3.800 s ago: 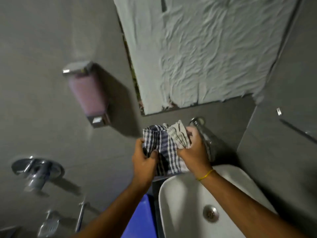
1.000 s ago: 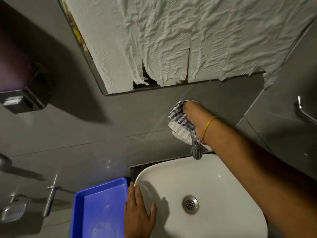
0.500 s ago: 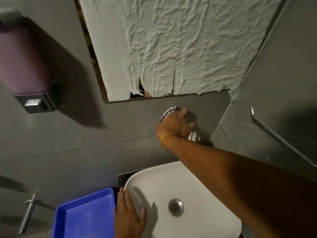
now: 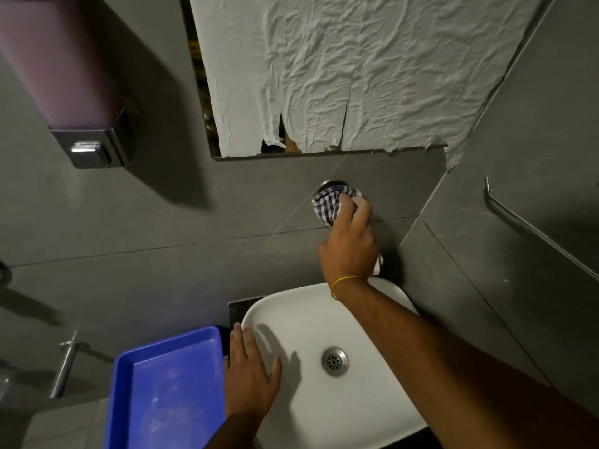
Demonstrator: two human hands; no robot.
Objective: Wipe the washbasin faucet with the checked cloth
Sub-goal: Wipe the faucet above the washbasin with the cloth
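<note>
Here, from your head camera, your right hand (image 4: 348,244) has its fingers curled tight around the checked cloth (image 4: 329,205), pressing it over the faucet (image 4: 332,183) at the grey wall; only the faucet's round wall plate shows. Your left hand (image 4: 251,375) lies flat, fingers loosely spread, on the white washbasin's (image 4: 382,396) rim. The basin shows only its drain (image 4: 334,361). Beside it, the blue tray (image 4: 165,390) holds nothing you can make out.

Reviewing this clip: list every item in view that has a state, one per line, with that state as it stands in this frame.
Right hand: gripping the blue-and-white checked cloth, pressed where the faucet meets the wall.
Left hand: flat and open on the white ceramic washbasin's rim.
Chrome faucet wall flange: mostly covered by cloth.
Basin drain: open, unplugged.
Blue plastic tray: holds nothing.
Mirror: mostly covered with crumpled white paper.
</note>
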